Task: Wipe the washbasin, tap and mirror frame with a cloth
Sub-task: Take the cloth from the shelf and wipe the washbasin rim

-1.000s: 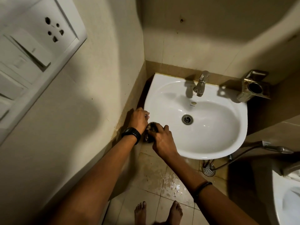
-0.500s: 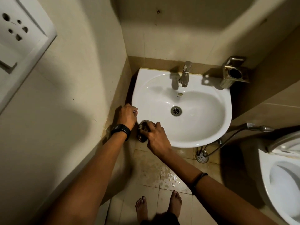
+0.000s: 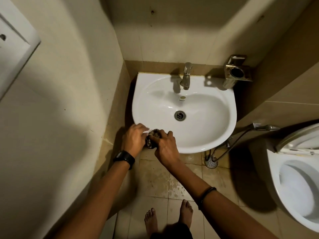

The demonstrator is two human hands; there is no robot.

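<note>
A white washbasin [image 3: 207, 135] hangs on the back wall, with a metal tap [image 3: 186, 75] at its far rim and a drain [image 3: 179, 115] in the middle. A dark bunched cloth [image 3: 152, 138] sits at the basin's near left rim. My left hand [image 3: 134, 138], with a black watch on the wrist, grips the cloth from the left. My right hand [image 3: 165, 145] grips it from the right and partly covers it. No mirror frame is in view.
A metal holder [image 3: 237, 71] is fixed to the wall right of the tap. A hand sprayer with hose [image 3: 264, 127] hangs under the basin's right side. A white toilet [image 3: 296, 183] stands at right. The tiled floor [image 3: 165, 183] is wet; my bare feet stand below.
My view has shifted, so the basin now sits more central. My left hand came off the basin's edge and closed onto the cloth beside the right hand.
</note>
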